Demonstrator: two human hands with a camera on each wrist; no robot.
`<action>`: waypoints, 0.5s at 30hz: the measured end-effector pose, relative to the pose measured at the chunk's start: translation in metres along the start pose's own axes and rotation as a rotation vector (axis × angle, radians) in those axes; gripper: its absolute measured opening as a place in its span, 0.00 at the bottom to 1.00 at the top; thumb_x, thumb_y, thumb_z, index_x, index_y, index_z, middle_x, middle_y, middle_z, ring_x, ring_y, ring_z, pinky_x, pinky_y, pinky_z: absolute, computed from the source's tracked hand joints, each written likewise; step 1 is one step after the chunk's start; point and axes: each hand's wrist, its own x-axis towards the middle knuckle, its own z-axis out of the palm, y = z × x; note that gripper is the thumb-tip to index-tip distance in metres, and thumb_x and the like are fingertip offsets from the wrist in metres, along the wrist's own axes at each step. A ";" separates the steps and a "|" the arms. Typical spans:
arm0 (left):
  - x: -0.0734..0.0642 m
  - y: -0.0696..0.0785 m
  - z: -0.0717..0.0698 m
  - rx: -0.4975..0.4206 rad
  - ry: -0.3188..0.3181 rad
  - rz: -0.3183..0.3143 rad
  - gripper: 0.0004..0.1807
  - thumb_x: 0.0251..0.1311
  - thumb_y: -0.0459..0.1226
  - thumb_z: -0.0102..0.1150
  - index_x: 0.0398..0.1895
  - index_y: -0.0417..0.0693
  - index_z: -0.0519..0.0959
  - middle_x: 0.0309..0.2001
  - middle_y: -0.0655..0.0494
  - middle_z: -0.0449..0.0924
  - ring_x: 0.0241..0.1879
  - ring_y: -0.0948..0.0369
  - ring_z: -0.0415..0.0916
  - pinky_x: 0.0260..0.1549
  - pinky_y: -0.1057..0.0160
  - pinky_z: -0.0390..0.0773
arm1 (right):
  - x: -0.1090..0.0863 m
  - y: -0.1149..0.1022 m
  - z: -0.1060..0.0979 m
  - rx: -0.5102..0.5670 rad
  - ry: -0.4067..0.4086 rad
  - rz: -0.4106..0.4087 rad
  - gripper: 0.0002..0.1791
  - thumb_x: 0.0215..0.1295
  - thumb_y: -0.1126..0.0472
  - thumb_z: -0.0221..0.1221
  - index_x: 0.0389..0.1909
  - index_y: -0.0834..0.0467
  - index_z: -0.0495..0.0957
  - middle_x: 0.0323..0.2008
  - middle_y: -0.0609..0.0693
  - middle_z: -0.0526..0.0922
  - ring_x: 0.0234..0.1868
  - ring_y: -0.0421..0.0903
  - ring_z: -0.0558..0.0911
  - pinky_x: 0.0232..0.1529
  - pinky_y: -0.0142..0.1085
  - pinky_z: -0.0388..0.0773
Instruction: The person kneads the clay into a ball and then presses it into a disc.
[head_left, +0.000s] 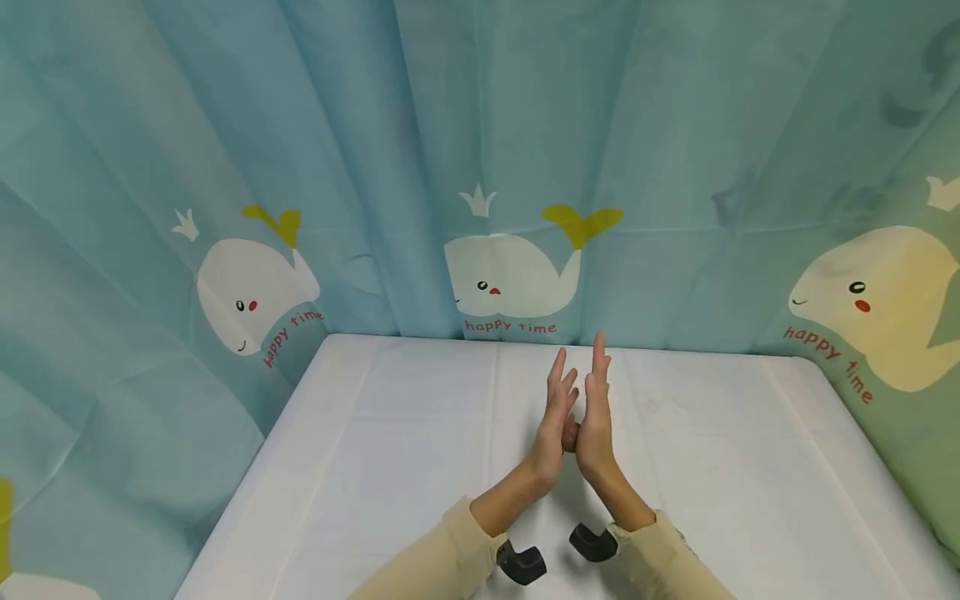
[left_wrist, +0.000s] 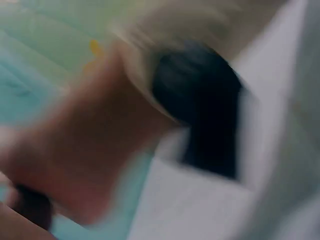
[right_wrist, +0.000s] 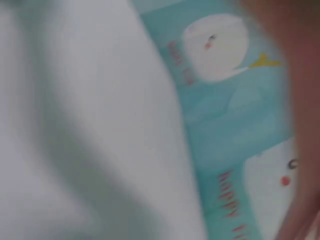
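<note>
Between two upright, facing palms sits a small brown rounded lump (head_left: pixel 571 434), its material unclear. My left hand (head_left: pixel 551 425) presses it from the left with straight fingers pointing away. From the other side my right hand (head_left: pixel 596 421) presses against it, fingers also straight. The palms partly cover the lump. In the left wrist view, the lump (left_wrist: pixel 32 207) looks dark beside the blurred heel of the right hand (left_wrist: pixel 65 170). The right wrist view catches only a blurred strip of skin at its right edge; the lump cannot be made out there.
A white-covered table (head_left: pixel 420 417) lies under the hands. Behind and beside it hangs a blue-green curtain (head_left: pixel 510 108) with printed whales. Black wrist-worn devices (head_left: pixel 522 564) stick out below the beige sleeves (head_left: pixel 438 554).
</note>
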 end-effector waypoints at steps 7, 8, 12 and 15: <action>0.007 0.011 -0.002 -0.020 0.080 0.006 0.34 0.80 0.58 0.18 0.85 0.62 0.39 0.82 0.53 0.44 0.81 0.52 0.43 0.75 0.38 0.39 | -0.030 0.003 0.009 0.126 -0.069 0.014 0.31 0.84 0.51 0.24 0.84 0.45 0.37 0.83 0.44 0.35 0.82 0.44 0.35 0.72 0.29 0.48; 0.010 0.009 -0.004 0.014 0.099 0.037 0.33 0.81 0.56 0.19 0.85 0.61 0.41 0.82 0.55 0.44 0.81 0.53 0.44 0.75 0.39 0.41 | -0.035 -0.003 0.011 0.151 -0.083 0.029 0.31 0.84 0.50 0.24 0.84 0.44 0.37 0.83 0.43 0.35 0.82 0.43 0.35 0.71 0.27 0.49; 0.013 -0.001 -0.008 0.167 0.149 0.102 0.31 0.83 0.53 0.21 0.84 0.59 0.45 0.82 0.60 0.47 0.80 0.56 0.47 0.75 0.42 0.49 | -0.042 -0.025 0.015 0.219 -0.109 0.036 0.32 0.83 0.50 0.25 0.84 0.43 0.37 0.83 0.40 0.37 0.82 0.41 0.34 0.74 0.32 0.45; 0.009 -0.007 -0.006 0.200 0.105 0.074 0.32 0.83 0.55 0.19 0.84 0.59 0.44 0.82 0.59 0.47 0.80 0.54 0.46 0.75 0.42 0.49 | -0.032 -0.033 0.012 0.185 -0.090 0.013 0.32 0.83 0.49 0.27 0.84 0.42 0.38 0.83 0.39 0.38 0.82 0.40 0.34 0.77 0.45 0.36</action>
